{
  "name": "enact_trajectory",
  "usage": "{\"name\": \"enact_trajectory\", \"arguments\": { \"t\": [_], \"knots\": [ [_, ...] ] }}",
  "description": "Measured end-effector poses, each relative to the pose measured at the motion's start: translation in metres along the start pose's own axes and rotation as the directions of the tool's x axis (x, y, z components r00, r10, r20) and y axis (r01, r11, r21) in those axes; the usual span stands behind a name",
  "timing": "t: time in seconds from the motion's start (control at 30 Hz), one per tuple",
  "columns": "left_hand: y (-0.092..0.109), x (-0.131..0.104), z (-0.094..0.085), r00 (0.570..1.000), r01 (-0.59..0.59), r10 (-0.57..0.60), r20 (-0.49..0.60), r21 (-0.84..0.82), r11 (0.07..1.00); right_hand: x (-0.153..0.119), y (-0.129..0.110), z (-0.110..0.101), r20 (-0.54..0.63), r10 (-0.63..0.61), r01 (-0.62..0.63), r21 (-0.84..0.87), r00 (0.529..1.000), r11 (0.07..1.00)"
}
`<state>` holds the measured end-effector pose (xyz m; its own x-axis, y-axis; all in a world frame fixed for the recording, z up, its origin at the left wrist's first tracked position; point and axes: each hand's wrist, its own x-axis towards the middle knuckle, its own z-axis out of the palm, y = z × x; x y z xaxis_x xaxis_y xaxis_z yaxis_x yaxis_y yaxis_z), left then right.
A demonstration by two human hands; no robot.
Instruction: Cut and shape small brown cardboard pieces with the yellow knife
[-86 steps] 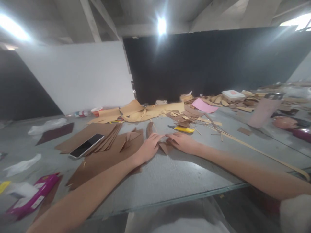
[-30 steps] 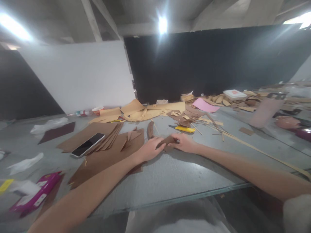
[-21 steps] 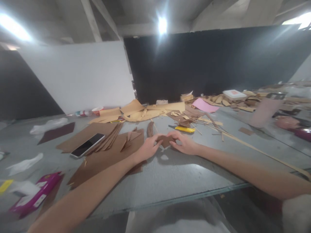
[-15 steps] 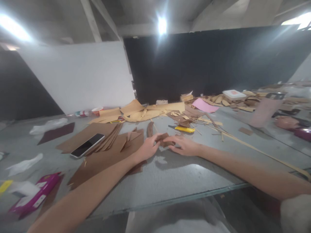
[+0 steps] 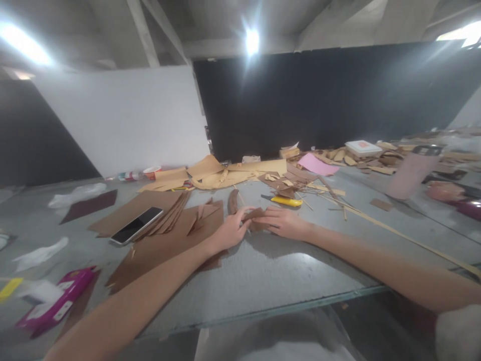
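Note:
Between my two hands is a small brown piece of leather-like sheet [image 5: 257, 220], low over the grey table. My left hand [image 5: 232, 229] grips its left end between thumb and fingers. On its right part lie the fingers of my right hand [image 5: 283, 223], pressed together over the top; the thumb is hidden. A curved stack of brown strips [image 5: 232, 201] lies just beyond my left hand. Past my right hand rests a yellow utility knife [image 5: 286, 201]. Brown sheets [image 5: 176, 245] lie beneath and beside my left forearm.
A phone [image 5: 137, 225] lies on stacked brown sheets at left. Nearer stands a purple packet [image 5: 56, 303]. Tan sheets and scraps [image 5: 240, 173] cover the far side, with a pink sheet [image 5: 317, 164]. A pink bottle [image 5: 411, 173] stands at right. The glass table edge [image 5: 285, 311] runs in front.
My right hand's fingers have come together and flattened over the brown piece, which is now lower and flatter. My left hand keeps its grip, nearly in place.

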<state>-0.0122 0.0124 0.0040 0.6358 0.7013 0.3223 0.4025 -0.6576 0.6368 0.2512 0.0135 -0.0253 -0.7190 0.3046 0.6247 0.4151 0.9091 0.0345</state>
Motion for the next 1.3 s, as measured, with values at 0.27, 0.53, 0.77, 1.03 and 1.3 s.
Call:
{"name": "enact_trajectory", "arguments": {
  "t": [0.27,0.53,0.77,1.03,1.3],
  "knots": [
    [-0.003,0.001,0.001,1.000,0.012,-0.012,0.000,0.041,0.999,0.001,0.001,-0.002,0.015,-0.060,0.061,-0.112,0.998,0.992],
    [-0.004,0.002,0.002,0.999,0.030,-0.025,-0.032,0.142,0.989,0.001,0.001,-0.002,0.076,-0.070,0.080,-0.133,0.995,0.988],
    [-0.005,0.003,0.004,0.998,-0.004,0.012,-0.055,0.141,0.990,0.004,0.000,0.000,-0.014,-0.044,0.044,0.018,0.999,0.999],
    [-0.006,0.003,0.005,0.997,-0.020,0.030,-0.071,0.147,0.989,0.005,-0.003,-0.002,-0.023,0.042,-0.037,0.192,0.999,0.981],
    [0.001,0.001,0.002,1.000,-0.014,0.018,-0.021,0.143,0.990,0.015,-0.014,-0.011,-0.006,0.309,-0.260,0.525,0.951,0.810]
  ]
}}
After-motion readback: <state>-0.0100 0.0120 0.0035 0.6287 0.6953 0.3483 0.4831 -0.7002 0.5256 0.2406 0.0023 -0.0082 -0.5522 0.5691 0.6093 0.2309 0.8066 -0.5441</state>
